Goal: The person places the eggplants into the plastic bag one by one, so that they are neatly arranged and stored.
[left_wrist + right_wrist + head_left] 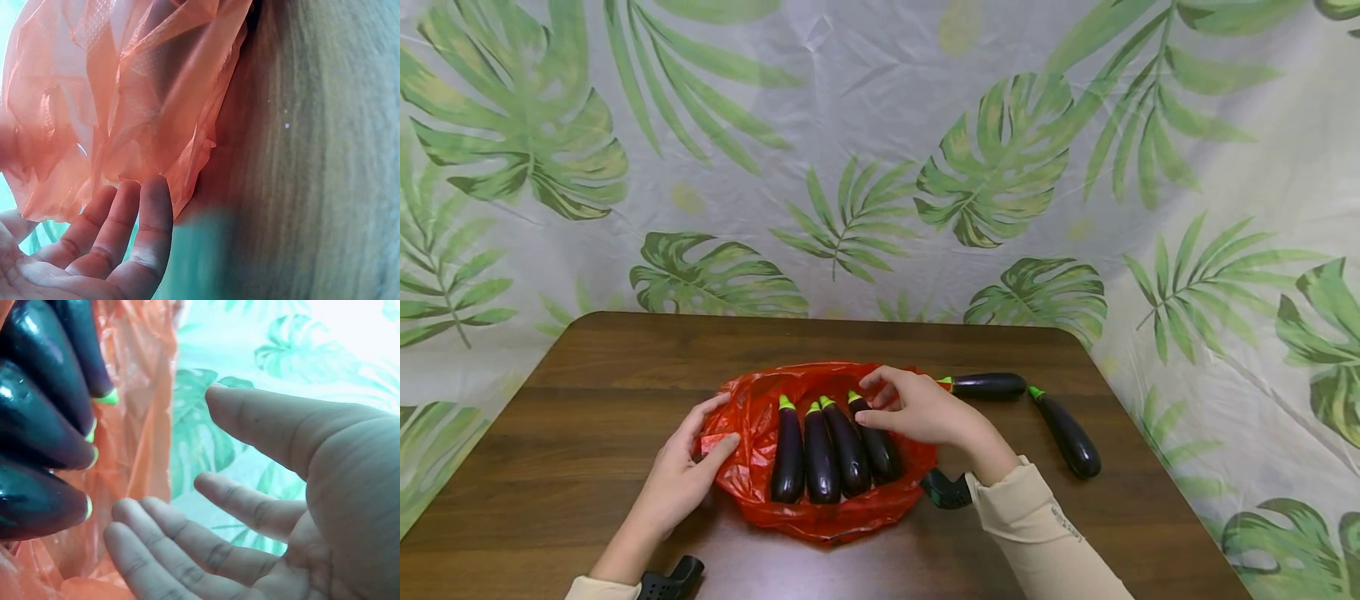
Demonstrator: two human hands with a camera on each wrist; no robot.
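Observation:
A red plastic bag (820,527) lies spread open on the table, its sides crumpled up around several dark purple eggplants (787,454) with green caps. These lie side by side, caps away from me. My left hand (681,471) holds the bag's left side, thumb over the rim and fingers against the outside. In the left wrist view, those fingers (155,219) touch the plastic. Over the bag's right side hovers my right hand (917,408), near the rightmost eggplant inside. Its fingers are spread and loosely bent, apart from the eggplants in the right wrist view.
Right of the bag, one eggplant (988,385) lies crosswise near the bag's far edge. Another eggplant (1067,435) lies slanted farther right. The brown wooden table (565,417) ends before a leaf-patterned cloth (865,125) behind it.

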